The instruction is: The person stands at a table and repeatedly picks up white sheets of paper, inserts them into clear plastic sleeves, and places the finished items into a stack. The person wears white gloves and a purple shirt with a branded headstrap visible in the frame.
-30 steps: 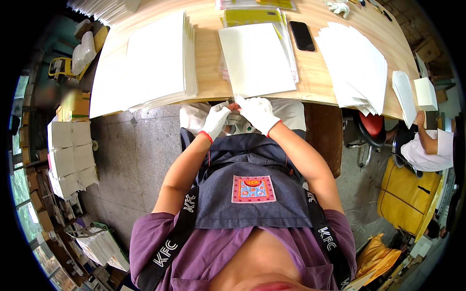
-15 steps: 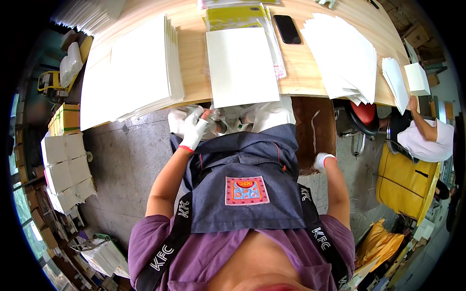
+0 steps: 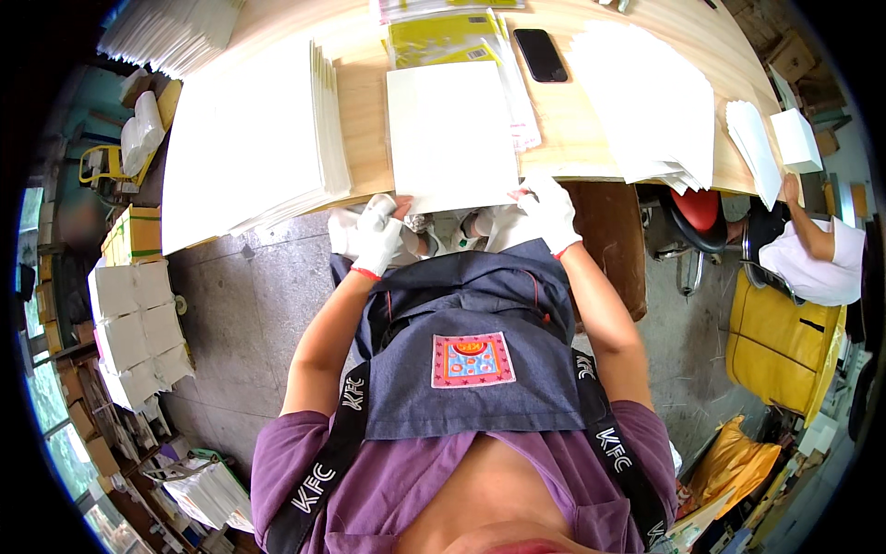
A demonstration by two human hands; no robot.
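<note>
A white rectangular sheet lies at the middle of the table, its near edge reaching past the table's front. My left hand, in a white glove with bare fingertips and a red cuff, is closed at the sheet's near left corner. At the near right corner, the fingers of my gloved right hand pinch the edge. Under the sheet's far end are yellow-and-clear plastic packets. A large stack of white sheets stands to the left, and a fanned white stack to the right.
A black phone lies right of the packets. Farther right are a small white stack and a white box, with another person's arm beside them. A brown carton stands below the table edge. White bundles are piled at left.
My right hand has come up from beside the carton to the sheet's near right corner. My left hand has moved to the left corner. The sheet has shifted slightly toward me.
</note>
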